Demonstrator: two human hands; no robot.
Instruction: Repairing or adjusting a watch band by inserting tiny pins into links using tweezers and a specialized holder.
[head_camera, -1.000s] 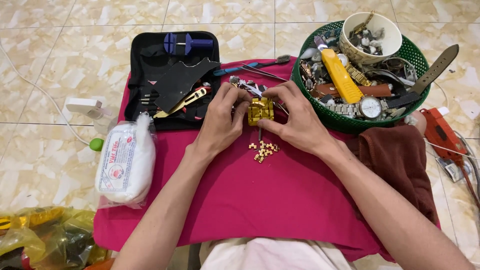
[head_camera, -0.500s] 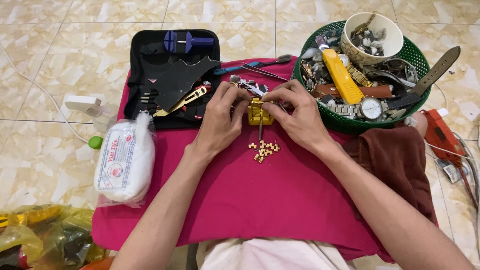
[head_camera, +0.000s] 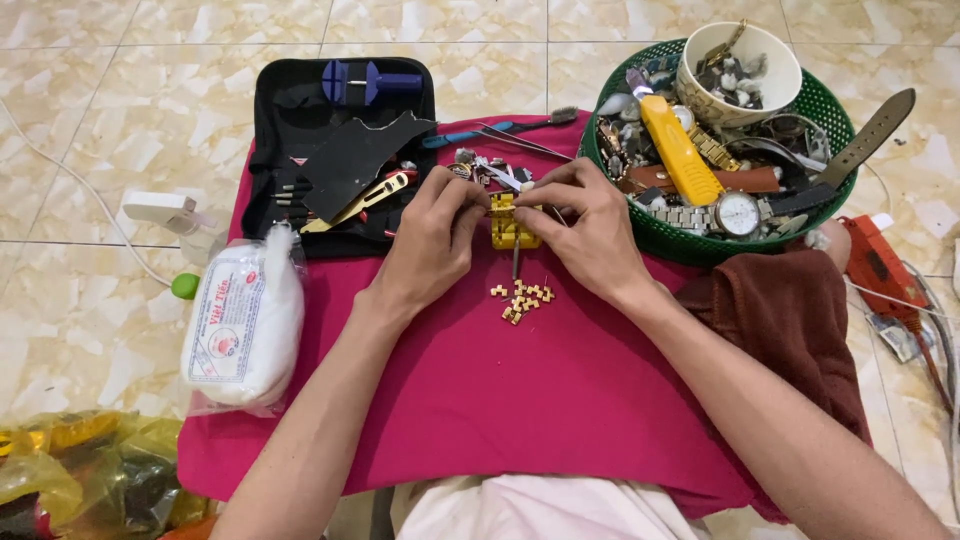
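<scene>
A small yellow block-shaped holder (head_camera: 512, 224) sits on the magenta cloth (head_camera: 500, 400), pinched from both sides: the left hand (head_camera: 432, 240) grips its left edge, the right hand (head_camera: 585, 228) its right, fingertips close together over it. Just below lies a scatter of small gold watch-band links (head_camera: 522, 298) (loose, touching each other). Left of the hands is a black tool pouch (head_camera: 300, 150); right, a green basket (head_camera: 820, 110) heaped with watches and straps
</scene>
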